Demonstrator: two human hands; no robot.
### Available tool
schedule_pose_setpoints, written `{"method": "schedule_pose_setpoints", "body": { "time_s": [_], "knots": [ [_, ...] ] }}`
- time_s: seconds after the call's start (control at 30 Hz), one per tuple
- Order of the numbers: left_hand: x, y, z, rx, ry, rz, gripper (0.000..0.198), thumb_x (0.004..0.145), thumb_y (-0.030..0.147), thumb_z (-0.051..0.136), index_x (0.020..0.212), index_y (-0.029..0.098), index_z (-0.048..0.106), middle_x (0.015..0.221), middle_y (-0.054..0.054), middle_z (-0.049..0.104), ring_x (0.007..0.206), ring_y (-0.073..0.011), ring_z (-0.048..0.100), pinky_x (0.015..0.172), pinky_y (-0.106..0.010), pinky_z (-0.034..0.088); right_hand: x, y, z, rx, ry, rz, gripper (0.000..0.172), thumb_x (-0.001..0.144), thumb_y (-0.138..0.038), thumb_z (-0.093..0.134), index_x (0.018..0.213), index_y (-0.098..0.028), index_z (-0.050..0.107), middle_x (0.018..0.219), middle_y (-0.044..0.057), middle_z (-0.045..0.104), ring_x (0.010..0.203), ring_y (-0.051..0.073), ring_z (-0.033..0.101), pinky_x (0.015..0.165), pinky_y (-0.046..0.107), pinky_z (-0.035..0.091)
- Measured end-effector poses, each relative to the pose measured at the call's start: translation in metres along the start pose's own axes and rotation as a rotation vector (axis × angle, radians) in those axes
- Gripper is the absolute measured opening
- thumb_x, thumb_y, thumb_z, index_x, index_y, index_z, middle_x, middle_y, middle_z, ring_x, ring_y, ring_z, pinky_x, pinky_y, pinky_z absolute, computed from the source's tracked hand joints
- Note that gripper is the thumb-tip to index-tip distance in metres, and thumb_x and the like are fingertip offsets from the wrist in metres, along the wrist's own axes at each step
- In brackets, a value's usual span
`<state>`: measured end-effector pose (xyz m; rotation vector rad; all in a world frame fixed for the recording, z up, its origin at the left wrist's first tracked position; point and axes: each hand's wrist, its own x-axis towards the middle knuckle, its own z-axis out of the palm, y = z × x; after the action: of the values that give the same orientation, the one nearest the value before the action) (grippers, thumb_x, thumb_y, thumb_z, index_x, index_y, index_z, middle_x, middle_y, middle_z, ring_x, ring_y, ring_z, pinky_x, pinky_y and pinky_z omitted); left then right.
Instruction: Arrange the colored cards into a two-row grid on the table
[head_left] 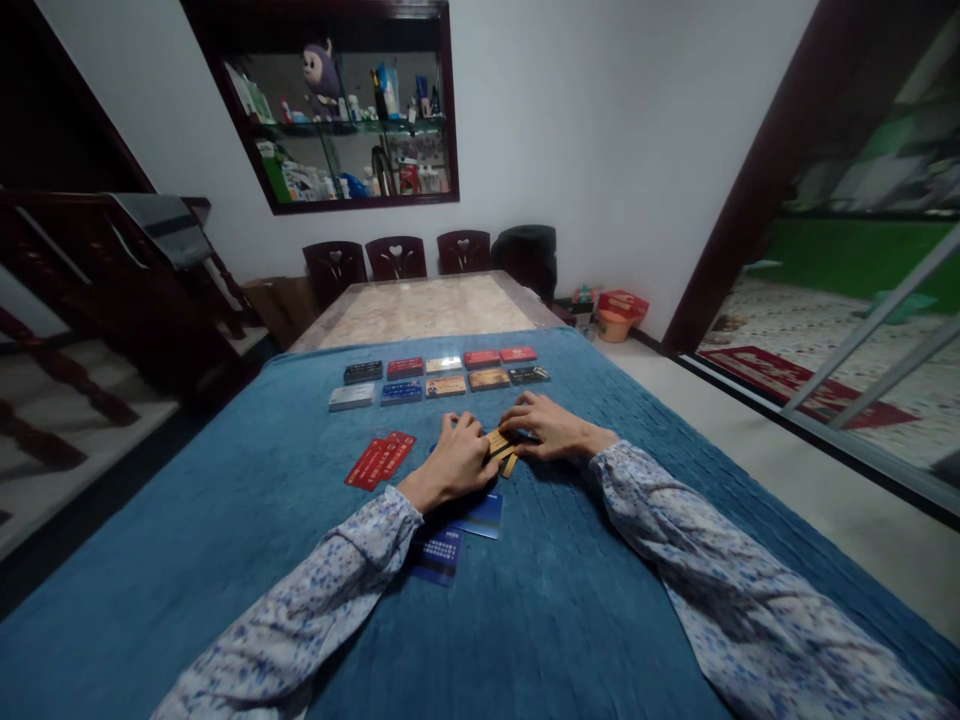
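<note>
Between my two hands lie gold cards (501,447), low over the blue cloth, with one edge sticking out below at an angle. My left hand (459,458) has its fingers curled at their left side. From the right, the bent fingers of my right hand (549,428) close on the other side of the same cards. Part of the cards is hidden beneath the fingers. Blue cards (480,516) lie under and below my left wrist, partly covered by the sleeve. Two or so red cards (375,462) overlap on the cloth to the left.
Beyond my hands, two rows of card stacks sit on the blue cloth (247,520), among them a white stack (352,397) and a brown stack (488,379). Dark chairs (396,258) stand behind the table's bare stone end (420,300).
</note>
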<state>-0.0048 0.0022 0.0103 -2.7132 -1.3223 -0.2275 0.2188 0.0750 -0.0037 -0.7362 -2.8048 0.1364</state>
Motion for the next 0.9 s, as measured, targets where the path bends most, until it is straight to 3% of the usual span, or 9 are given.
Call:
{"method": "schedule_pose_setpoints", "body": {
  "time_s": [0.23,0.37,0.63,0.9],
  "knots": [
    [0.000,-0.001,-0.008,0.017,-0.009,0.053,0.031,0.098,0.034,0.053,0.088,0.017,0.075,0.093,-0.013,0.073,0.110,-0.0295,0.055,0.094,-0.049,0.037,0.000,0.003,-0.001,0.045,0.007,-0.018,0.033,0.083,-0.027,0.071,0.115,-0.023,0.076,0.119,0.008,0.074,0.108,0.027,0.051,0.094,0.043,0.042],
    [0.000,-0.003,-0.012,0.001,0.004,0.066,0.032,0.099,0.033,0.051,0.084,0.018,0.074,0.089,-0.011,0.074,0.102,-0.0264,0.057,0.089,-0.043,0.039,0.001,0.003,-0.003,0.089,0.038,-0.044,0.031,0.082,-0.023,0.070,0.112,-0.023,0.078,0.110,0.007,0.077,0.103,0.025,0.054,0.094,0.042,0.043],
    [0.003,-0.012,-0.013,-0.003,0.078,0.051,0.025,0.095,0.021,0.052,0.081,0.016,0.072,0.085,-0.010,0.073,0.094,-0.0243,0.058,0.084,-0.039,0.040,0.004,0.001,-0.005,0.079,0.153,-0.052,0.026,0.094,-0.020,0.058,0.108,-0.021,0.080,0.093,0.010,0.076,0.094,0.023,0.058,0.086,0.038,0.049],
    [0.005,-0.025,-0.007,0.065,0.128,-0.023,0.024,0.096,0.014,0.049,0.092,0.015,0.072,0.091,-0.011,0.072,0.094,-0.0242,0.059,0.083,-0.038,0.043,0.007,0.000,0.010,-0.007,0.293,0.119,0.028,0.097,-0.024,0.058,0.122,-0.022,0.072,0.097,0.009,0.066,0.091,0.019,0.060,0.083,0.031,0.048]
  ]
}}
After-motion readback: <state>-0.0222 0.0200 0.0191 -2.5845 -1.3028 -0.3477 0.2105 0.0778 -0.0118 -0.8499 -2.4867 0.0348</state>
